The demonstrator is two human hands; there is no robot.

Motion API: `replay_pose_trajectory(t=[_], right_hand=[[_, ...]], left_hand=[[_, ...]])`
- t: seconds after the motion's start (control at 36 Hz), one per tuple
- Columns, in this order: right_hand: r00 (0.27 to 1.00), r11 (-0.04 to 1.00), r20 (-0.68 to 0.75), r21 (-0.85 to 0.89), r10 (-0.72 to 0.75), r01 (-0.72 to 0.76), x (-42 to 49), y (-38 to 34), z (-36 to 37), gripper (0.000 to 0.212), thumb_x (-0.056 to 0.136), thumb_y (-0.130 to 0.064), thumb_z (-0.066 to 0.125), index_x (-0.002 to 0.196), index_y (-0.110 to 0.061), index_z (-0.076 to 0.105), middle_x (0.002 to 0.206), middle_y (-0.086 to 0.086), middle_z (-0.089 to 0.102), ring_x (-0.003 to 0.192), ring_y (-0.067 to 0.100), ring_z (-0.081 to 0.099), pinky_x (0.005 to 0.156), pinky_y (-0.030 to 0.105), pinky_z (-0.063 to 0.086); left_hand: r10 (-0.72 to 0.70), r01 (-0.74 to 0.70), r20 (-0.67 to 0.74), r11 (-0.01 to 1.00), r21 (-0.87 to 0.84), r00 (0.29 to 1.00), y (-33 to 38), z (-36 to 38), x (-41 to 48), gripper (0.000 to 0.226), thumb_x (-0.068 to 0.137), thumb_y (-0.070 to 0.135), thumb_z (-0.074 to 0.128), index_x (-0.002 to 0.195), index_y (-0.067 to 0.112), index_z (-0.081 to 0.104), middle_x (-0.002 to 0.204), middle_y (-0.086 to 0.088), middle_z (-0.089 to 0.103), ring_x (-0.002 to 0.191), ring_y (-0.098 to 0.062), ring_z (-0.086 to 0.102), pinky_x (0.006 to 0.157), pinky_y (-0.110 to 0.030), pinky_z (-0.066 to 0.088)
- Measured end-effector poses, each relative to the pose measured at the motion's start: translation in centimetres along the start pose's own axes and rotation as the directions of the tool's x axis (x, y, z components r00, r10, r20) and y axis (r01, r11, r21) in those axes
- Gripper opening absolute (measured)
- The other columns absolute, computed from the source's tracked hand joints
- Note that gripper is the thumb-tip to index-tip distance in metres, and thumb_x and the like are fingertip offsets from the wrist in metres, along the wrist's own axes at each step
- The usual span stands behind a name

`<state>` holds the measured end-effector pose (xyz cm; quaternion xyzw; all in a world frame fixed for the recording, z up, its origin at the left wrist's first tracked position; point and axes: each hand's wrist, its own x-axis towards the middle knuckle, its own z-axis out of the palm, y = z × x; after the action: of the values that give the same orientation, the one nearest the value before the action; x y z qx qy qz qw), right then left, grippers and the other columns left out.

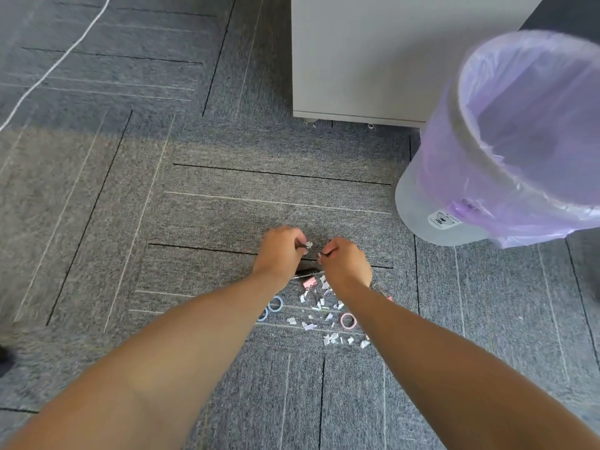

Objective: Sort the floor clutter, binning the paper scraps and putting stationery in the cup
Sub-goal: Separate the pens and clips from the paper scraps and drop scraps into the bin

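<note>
Both my hands reach down to the grey carpet over a scatter of clutter. My left hand is closed, with a small white paper scrap pinched at its fingertips. My right hand is curled shut beside it, a sliver of white showing at its fingers. Under my wrists lie several white paper scraps, a pink binder clip, blue rings and a pink ring. A dark object is partly hidden between my hands. The bin with a purple liner stands at the right. No cup is visible.
A white cabinet on small feet stands behind the clutter, next to the bin. A white cable runs across the carpet at the far left. A dark shape shows at the left edge.
</note>
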<state>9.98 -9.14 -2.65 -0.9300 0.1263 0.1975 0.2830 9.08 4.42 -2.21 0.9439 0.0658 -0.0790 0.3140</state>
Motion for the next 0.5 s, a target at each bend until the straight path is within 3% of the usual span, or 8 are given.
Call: replay_pose_trajectory(t=[0.22,0.36,0.42,0.5], right_hand=[[0.998,0.998,-0.012,-0.026,-0.060,0.059,0.4,0.5,0.6,0.018,0.081,-0.024,0.075,0.092,-0.029,0.062,0.088,-0.010,0.068,0.074,0.011,0.064,0.067,0.032,0.057],[0.996,0.997,-0.038,-0.025,-0.077,0.076,0.4,0.5,0.9,0.016,0.080,-0.023,0.075,0.089,-0.029,0.064,0.091,-0.009,0.068,0.079,0.013,0.064,0.077,0.037,0.055],[0.997,0.997,-0.037,-0.033,-0.075,0.073,0.4,0.3,1.0,0.014,0.082,-0.021,0.073,0.088,-0.029,0.065,0.092,-0.008,0.067,0.082,0.014,0.063,0.082,0.039,0.054],[0.996,0.993,-0.038,-0.094,-0.081,0.077,0.5,0.2,0.9,0.013,0.087,-0.017,0.065,0.086,-0.030,0.064,0.089,-0.008,0.065,0.080,0.014,0.061,0.085,0.038,0.052]], left_hand=[[0.025,-0.025,-0.013,0.999,0.038,1.000,0.2,0.6,0.9,0.018,0.074,0.023,0.079,0.087,0.020,0.068,0.084,0.007,0.067,0.080,-0.012,0.060,0.077,-0.035,0.055],[0.006,-0.006,-0.014,0.999,0.032,1.000,0.0,1.1,1.2,0.009,0.077,0.022,0.077,0.082,0.024,0.070,0.085,0.008,0.068,0.084,-0.014,0.061,0.085,-0.039,0.052],[-0.027,0.027,-0.028,1.000,0.003,0.999,0.1,1.1,1.3,0.005,0.079,0.021,0.075,0.083,0.021,0.072,0.091,0.006,0.068,0.091,-0.015,0.059,0.089,-0.034,0.048],[-0.033,0.034,-0.048,0.999,0.026,0.998,0.4,1.1,1.3,0.003,0.083,0.019,0.072,0.085,0.018,0.074,0.096,0.004,0.068,0.092,-0.012,0.055,0.084,-0.023,0.039]])
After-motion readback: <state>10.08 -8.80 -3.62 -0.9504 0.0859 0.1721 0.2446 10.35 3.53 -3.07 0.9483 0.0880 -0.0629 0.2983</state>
